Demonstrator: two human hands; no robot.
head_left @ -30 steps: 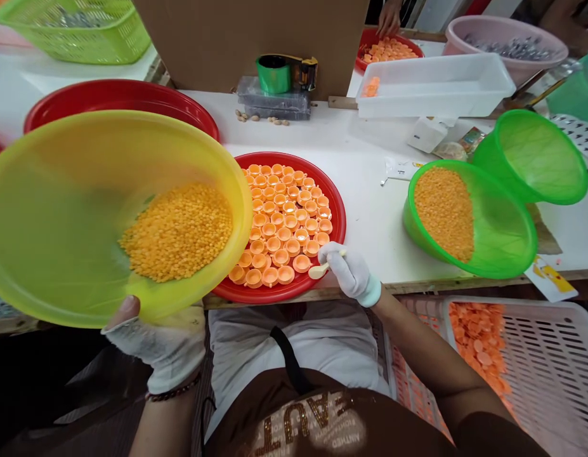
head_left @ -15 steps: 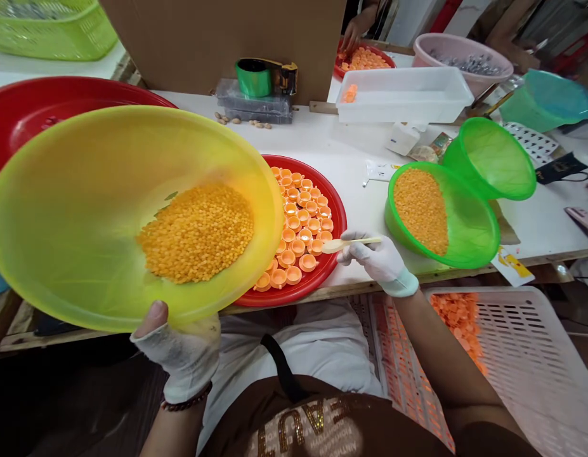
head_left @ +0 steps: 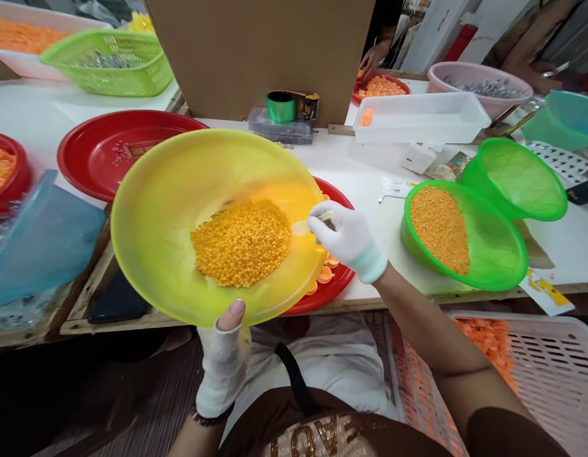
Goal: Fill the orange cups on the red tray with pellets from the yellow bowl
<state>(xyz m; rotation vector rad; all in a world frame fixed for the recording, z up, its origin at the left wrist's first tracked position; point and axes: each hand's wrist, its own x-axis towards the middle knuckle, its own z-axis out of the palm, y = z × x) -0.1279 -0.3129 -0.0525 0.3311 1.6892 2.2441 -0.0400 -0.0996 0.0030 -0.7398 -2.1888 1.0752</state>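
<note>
My left hand gripped the tilted yellow bowl by its rim. My right hand pinched a small spoon just above the beads; a careless scoop could have spilled them.

left hand grip closed, thumb up | right hand pinch grip, arm extended

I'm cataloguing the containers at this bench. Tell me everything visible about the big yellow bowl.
The yellow bowl is wide, round and shallow, of translucent yellow-green plastic with a thin rim. It is tilted toward the person and held off the table, over a red tray of orange cups. A heap of small orange-yellow pellets sits in its lower part. The left hand grips the near rim, thumb on top. The right hand holds a small pale spoon at its right inner side.
</note>
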